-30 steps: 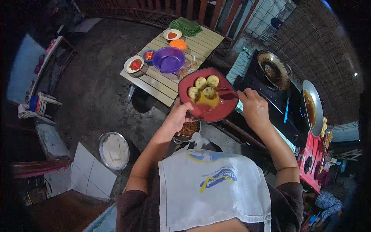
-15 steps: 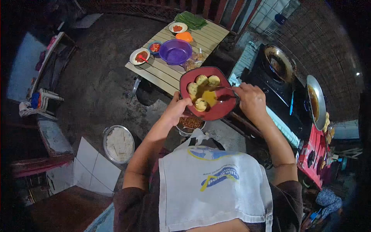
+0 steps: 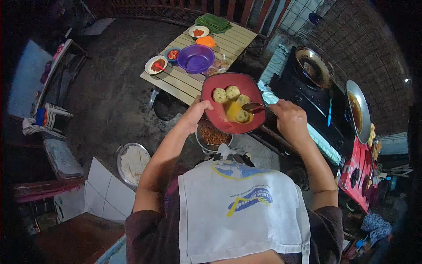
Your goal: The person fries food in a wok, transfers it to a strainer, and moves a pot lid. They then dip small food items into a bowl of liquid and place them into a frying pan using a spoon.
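Note:
My left hand (image 3: 198,113) grips the left rim of a red, square plate (image 3: 254,90), its thumb lying over the edge. On the plate sit several round, pale yellow patties (image 3: 219,95) with green flecks, around a pool of yellow liquid (image 3: 230,110) like beaten egg. My right hand (image 3: 291,118) is closed round the handle of a metal spoon (image 3: 255,107). The spoon's bowl is over the plate, right at the patties nearest it. The plate is held up in front of my apron, between the table and the stove.
A slatted table (image 3: 176,86) ahead bears a purple basin (image 3: 196,59), small bowls and green leaves (image 3: 213,23). To the right, a stove (image 3: 303,94) carries a wok (image 3: 314,68); another pan (image 3: 358,112) stands beside it. Below are a pot of brown food (image 3: 214,136) and a pan of white food (image 3: 134,163).
The patties now sit differently on the plate, with the lower one further right. The spoon has shifted to beside them, and its bowl shows more clearly. Both hands keep their hold.

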`<state>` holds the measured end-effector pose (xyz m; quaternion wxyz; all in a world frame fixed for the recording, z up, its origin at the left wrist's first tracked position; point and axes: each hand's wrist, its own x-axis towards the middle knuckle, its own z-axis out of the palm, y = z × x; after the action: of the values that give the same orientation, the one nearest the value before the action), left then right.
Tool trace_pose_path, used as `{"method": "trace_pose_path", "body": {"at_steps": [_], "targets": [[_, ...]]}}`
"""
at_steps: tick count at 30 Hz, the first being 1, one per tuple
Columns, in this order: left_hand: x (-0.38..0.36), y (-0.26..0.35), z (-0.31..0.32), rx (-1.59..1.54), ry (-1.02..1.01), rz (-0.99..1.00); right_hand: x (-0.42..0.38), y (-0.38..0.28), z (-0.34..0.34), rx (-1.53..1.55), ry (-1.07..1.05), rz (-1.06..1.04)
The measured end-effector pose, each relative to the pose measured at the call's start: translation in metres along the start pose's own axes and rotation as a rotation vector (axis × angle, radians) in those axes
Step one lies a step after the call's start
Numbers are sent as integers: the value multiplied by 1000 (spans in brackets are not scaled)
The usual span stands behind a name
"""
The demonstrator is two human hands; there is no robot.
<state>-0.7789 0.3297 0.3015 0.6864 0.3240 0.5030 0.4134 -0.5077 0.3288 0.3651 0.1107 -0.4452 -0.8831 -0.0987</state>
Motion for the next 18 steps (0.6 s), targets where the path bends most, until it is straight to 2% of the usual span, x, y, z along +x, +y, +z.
{"method": "trace_pose_path", "body": {"at_steps": [7,9,12,15,17,18], "targets": [[24,-11,33,44,12,9,-10,37,12,-68,-37,1],[23,-7,53,36,-18,-71,-8,55,21,-70,-30,-25],[41,-17,68,11,-58,-67,-8,80,35,-109,85,-81],[47,-22,90,23,19,-115,-15,103,41,-81,7,-95],[62,-38,98,83,70,-123,-22,119,45,-30,-263,13],[70,-46,101,148,120,-129,-27,129,52,-31,-265,10]]}}
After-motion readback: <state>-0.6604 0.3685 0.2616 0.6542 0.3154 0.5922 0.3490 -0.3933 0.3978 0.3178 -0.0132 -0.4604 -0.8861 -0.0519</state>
